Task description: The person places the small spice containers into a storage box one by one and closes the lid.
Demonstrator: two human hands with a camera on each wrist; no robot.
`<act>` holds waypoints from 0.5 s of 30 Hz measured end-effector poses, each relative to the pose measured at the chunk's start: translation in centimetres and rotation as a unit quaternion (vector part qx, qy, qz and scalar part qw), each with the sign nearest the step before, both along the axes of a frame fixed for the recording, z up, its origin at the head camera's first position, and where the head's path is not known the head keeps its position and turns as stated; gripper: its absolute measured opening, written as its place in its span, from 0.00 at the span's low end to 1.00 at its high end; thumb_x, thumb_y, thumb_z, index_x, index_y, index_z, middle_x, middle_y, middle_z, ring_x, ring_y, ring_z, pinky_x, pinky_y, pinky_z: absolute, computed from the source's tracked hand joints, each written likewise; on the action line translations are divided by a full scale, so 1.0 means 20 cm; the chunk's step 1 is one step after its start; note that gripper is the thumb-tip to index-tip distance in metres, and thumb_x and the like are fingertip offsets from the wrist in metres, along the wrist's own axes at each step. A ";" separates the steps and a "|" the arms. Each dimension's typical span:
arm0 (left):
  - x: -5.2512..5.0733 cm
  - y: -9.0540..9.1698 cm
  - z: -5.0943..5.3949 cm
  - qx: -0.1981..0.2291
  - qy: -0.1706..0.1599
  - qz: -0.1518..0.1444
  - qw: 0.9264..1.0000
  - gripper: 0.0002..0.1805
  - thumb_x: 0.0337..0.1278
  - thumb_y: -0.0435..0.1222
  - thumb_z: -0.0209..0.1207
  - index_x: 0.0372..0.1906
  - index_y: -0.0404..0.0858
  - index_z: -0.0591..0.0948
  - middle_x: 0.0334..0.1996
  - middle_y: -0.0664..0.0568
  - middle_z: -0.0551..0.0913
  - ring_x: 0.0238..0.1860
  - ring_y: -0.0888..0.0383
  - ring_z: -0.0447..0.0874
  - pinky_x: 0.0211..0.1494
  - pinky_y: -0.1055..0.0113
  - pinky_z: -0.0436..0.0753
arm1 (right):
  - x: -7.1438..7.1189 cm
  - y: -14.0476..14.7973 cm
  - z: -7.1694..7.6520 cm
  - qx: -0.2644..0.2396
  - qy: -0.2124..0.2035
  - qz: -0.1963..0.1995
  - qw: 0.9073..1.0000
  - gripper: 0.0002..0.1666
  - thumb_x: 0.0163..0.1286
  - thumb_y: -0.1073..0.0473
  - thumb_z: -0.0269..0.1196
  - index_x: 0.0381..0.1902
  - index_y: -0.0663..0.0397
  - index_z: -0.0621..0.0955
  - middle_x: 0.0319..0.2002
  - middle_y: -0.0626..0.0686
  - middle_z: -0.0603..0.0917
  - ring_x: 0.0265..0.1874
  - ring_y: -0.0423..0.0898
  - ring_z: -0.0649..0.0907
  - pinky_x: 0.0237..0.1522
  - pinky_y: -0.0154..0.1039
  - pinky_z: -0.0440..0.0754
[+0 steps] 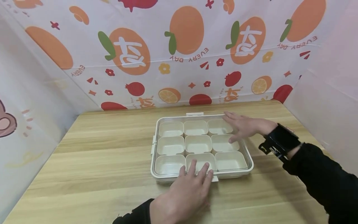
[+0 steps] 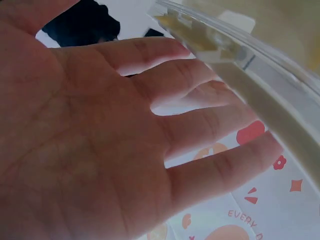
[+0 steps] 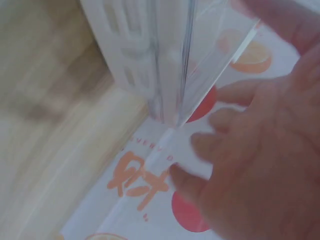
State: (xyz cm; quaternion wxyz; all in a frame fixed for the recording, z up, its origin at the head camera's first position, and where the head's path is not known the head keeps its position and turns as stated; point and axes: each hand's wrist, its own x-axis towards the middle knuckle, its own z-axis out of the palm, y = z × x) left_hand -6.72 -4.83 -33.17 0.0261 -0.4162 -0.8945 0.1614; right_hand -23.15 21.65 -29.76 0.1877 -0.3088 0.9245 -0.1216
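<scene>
A cream storage box (image 1: 250, 169) with a see-through lid lies flat on the table, and several cream compartments (image 1: 198, 144) show through it. My left hand (image 1: 185, 193) is at the box's front edge, its fingers stretched over the rim beside the front latch (image 1: 214, 179). In the left wrist view the palm and straight fingers hold nothing, and the fingertips meet the box's side (image 2: 270, 105). My right hand (image 1: 241, 126) spreads over the right back part of the lid. The right wrist view shows its loosely bent fingers near the clear lid (image 3: 220, 55); contact there is hard to tell.
The wooden table (image 1: 98, 155) extends around the box. A back latch (image 1: 195, 114) and a left latch (image 1: 153, 144) stick out from the rim. Behind the table hangs a fruit-printed cloth (image 1: 156, 62), with pale side panels left and right. A black wrist device (image 1: 282, 140) sits on the right wrist.
</scene>
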 end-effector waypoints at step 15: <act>0.02 0.04 -0.04 -0.011 0.032 0.005 0.999 0.44 0.63 0.67 0.54 0.72 0.39 0.72 0.71 0.44 0.71 0.70 0.43 0.69 0.60 0.50 0.78 | -0.12 -0.12 0.02 -0.008 -0.089 0.005 0.996 0.63 0.62 0.50 0.74 0.79 0.69 0.47 0.79 0.70 0.43 0.78 0.65 0.43 0.73 0.63 0.46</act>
